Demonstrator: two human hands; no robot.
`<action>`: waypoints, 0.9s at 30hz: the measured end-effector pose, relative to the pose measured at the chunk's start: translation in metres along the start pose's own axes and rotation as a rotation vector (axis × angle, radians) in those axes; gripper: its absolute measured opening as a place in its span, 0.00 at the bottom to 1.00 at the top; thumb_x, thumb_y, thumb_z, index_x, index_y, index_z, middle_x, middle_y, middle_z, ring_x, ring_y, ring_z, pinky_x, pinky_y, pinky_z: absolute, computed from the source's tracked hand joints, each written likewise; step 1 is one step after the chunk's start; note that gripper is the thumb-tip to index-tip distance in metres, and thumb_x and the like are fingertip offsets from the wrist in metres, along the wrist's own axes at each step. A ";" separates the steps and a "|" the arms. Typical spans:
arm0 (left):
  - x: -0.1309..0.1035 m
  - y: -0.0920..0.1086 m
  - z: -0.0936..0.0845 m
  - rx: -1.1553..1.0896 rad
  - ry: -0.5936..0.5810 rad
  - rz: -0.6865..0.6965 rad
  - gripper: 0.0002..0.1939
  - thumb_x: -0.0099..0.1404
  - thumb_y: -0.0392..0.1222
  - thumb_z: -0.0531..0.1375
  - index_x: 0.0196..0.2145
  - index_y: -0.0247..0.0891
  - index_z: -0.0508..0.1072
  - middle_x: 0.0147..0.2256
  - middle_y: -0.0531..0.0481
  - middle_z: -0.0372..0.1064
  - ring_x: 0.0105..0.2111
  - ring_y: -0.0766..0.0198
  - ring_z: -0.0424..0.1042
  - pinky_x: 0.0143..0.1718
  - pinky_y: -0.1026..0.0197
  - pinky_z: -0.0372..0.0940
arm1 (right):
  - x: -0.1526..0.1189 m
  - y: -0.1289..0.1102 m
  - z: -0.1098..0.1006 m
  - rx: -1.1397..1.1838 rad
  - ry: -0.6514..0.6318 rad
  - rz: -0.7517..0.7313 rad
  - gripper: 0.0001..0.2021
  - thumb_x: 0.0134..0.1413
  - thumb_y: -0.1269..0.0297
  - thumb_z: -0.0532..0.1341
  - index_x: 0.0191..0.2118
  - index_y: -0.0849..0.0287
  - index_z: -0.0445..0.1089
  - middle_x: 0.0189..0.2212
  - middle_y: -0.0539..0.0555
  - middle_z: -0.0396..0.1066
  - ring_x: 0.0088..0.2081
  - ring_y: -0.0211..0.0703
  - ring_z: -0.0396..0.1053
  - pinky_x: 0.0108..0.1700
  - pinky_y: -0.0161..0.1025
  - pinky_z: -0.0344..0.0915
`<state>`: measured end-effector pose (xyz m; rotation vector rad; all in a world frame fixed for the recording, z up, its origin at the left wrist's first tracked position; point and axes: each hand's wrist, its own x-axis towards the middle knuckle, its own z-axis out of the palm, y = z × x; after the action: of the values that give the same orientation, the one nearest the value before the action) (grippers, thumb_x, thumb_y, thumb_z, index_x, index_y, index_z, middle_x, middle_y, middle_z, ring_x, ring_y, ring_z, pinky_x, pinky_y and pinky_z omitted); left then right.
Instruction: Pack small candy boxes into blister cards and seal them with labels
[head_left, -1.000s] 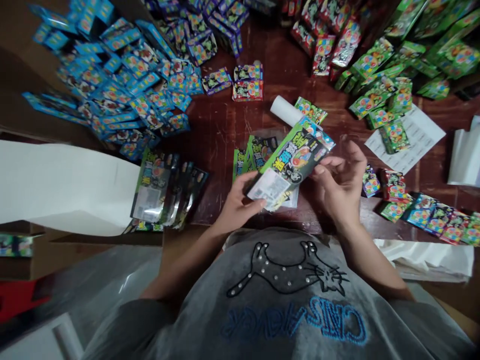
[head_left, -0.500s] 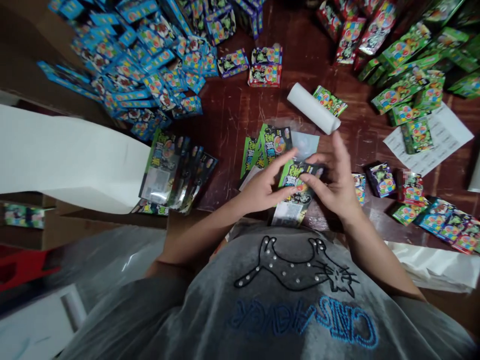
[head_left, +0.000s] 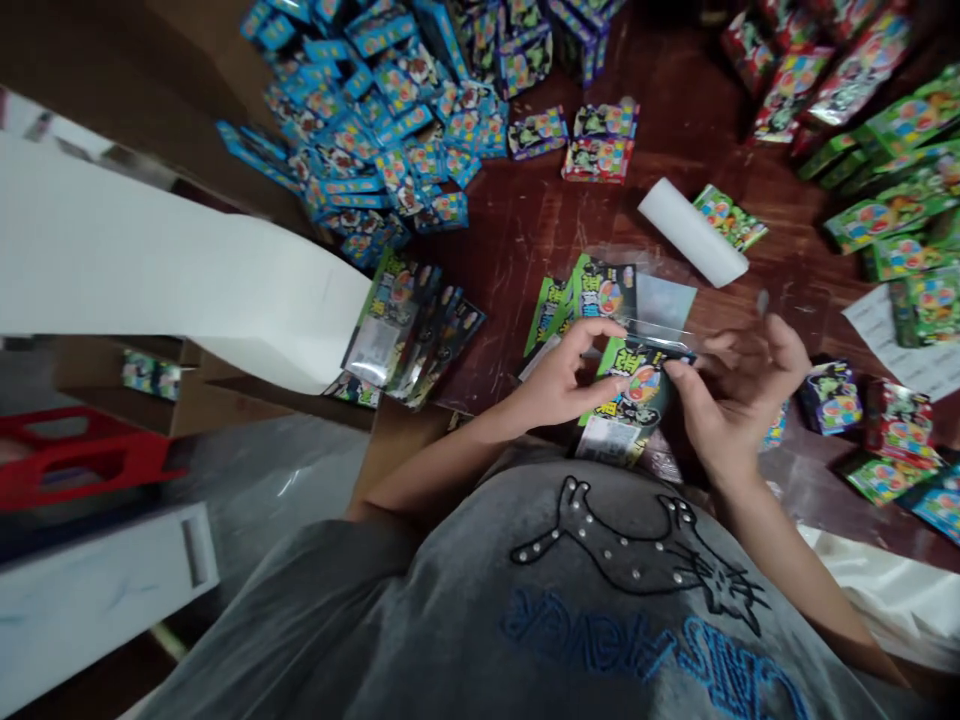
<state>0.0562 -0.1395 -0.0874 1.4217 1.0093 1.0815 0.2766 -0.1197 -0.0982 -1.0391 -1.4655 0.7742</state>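
Observation:
A green-and-black printed packet [head_left: 634,385] with a clear plastic flap along its top is held low over the table, close to my shirt. My left hand [head_left: 574,380] grips its left side, thumb on the printed front and index finger at the flap's left end. At the upper right corner, the thumb of my right hand [head_left: 731,400] presses on the packet; the other fingers are lifted and blurred beside the flap. Just beyond lie similar packets [head_left: 604,285], overlapping, with a pale sheet [head_left: 666,305] beside them.
A white roll [head_left: 691,232] lies beyond my right hand against a green box [head_left: 739,215]. Blue boxes [head_left: 397,130] pile up at far left, red [head_left: 791,95] and green ones [head_left: 892,215] at right. More packets [head_left: 382,330] stack beside a curved white sheet [head_left: 247,270].
The view has shifted, so the table things appear moved. My right hand's fingers have spread from the packet toward the right, and the clear flap now shows raised between my hands.

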 end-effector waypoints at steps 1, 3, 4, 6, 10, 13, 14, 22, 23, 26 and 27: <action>0.001 0.002 -0.003 0.031 0.005 0.007 0.22 0.74 0.53 0.67 0.59 0.46 0.68 0.54 0.45 0.74 0.48 0.59 0.78 0.45 0.58 0.75 | -0.002 -0.001 0.001 0.007 -0.014 0.022 0.42 0.61 0.57 0.74 0.74 0.30 0.55 0.50 0.52 0.75 0.46 0.46 0.78 0.45 0.45 0.81; 0.004 0.006 -0.007 0.072 0.037 0.043 0.15 0.77 0.54 0.64 0.53 0.45 0.71 0.56 0.43 0.74 0.52 0.56 0.78 0.51 0.53 0.75 | -0.003 -0.005 0.002 0.019 -0.076 0.057 0.42 0.63 0.57 0.72 0.76 0.33 0.54 0.46 0.51 0.78 0.44 0.48 0.79 0.48 0.50 0.81; 0.005 0.007 -0.008 0.070 0.056 0.066 0.13 0.79 0.54 0.62 0.51 0.44 0.73 0.58 0.43 0.74 0.56 0.55 0.77 0.55 0.50 0.74 | -0.003 -0.008 0.002 0.014 -0.112 0.069 0.41 0.65 0.57 0.71 0.77 0.34 0.53 0.45 0.51 0.79 0.44 0.49 0.80 0.50 0.53 0.81; 0.007 0.010 -0.009 0.024 0.095 0.090 0.10 0.80 0.52 0.61 0.47 0.43 0.73 0.59 0.43 0.76 0.58 0.54 0.78 0.60 0.47 0.72 | -0.001 -0.013 0.000 -0.022 -0.178 0.087 0.41 0.67 0.55 0.69 0.78 0.34 0.50 0.46 0.53 0.80 0.47 0.52 0.81 0.54 0.56 0.81; 0.009 0.015 -0.011 -0.043 0.146 0.048 0.14 0.77 0.50 0.64 0.55 0.43 0.72 0.50 0.46 0.82 0.51 0.58 0.82 0.55 0.52 0.74 | 0.006 -0.021 -0.001 -0.112 -0.168 0.097 0.46 0.69 0.51 0.66 0.80 0.31 0.38 0.66 0.59 0.71 0.58 0.55 0.78 0.56 0.54 0.81; 0.009 0.025 -0.014 0.010 0.118 0.000 0.12 0.76 0.49 0.65 0.50 0.40 0.78 0.50 0.45 0.83 0.52 0.58 0.82 0.55 0.54 0.75 | 0.012 -0.022 -0.005 -0.077 -0.269 0.106 0.44 0.71 0.49 0.63 0.81 0.35 0.36 0.61 0.58 0.76 0.55 0.52 0.80 0.56 0.53 0.81; 0.009 0.029 -0.015 0.036 0.103 -0.020 0.10 0.76 0.48 0.65 0.46 0.39 0.80 0.50 0.44 0.83 0.52 0.59 0.82 0.55 0.54 0.75 | 0.014 -0.023 -0.006 -0.062 -0.309 0.116 0.42 0.72 0.48 0.62 0.81 0.36 0.38 0.55 0.57 0.79 0.51 0.51 0.81 0.55 0.53 0.81; 0.025 0.060 -0.015 0.139 0.078 -0.175 0.06 0.69 0.41 0.67 0.40 0.37 0.82 0.39 0.48 0.84 0.39 0.63 0.81 0.44 0.60 0.74 | 0.032 -0.045 -0.009 -0.068 -0.365 0.303 0.43 0.69 0.45 0.65 0.80 0.39 0.42 0.44 0.51 0.81 0.42 0.47 0.82 0.49 0.49 0.81; 0.027 0.062 -0.016 0.143 0.064 -0.188 0.06 0.70 0.42 0.67 0.39 0.37 0.82 0.38 0.48 0.84 0.39 0.63 0.81 0.43 0.60 0.74 | 0.034 -0.046 -0.009 -0.040 -0.360 0.327 0.44 0.68 0.46 0.66 0.80 0.39 0.43 0.42 0.50 0.81 0.41 0.46 0.82 0.48 0.48 0.82; 0.031 0.063 -0.020 0.132 0.015 -0.189 0.07 0.70 0.43 0.67 0.38 0.37 0.83 0.38 0.49 0.84 0.38 0.63 0.81 0.42 0.61 0.74 | 0.037 -0.046 -0.014 0.070 -0.334 0.328 0.44 0.65 0.52 0.71 0.78 0.40 0.48 0.38 0.48 0.81 0.38 0.44 0.80 0.46 0.44 0.82; 0.030 0.062 -0.021 0.117 -0.003 -0.179 0.08 0.70 0.44 0.68 0.39 0.37 0.83 0.38 0.49 0.84 0.38 0.63 0.81 0.42 0.61 0.74 | 0.036 -0.046 -0.017 0.102 -0.335 0.308 0.43 0.65 0.54 0.72 0.78 0.41 0.50 0.38 0.48 0.81 0.39 0.44 0.80 0.48 0.44 0.82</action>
<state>0.0449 -0.1122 -0.0218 1.3956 1.1903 0.9012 0.2850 -0.1064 -0.0395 -1.1084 -1.5433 1.2807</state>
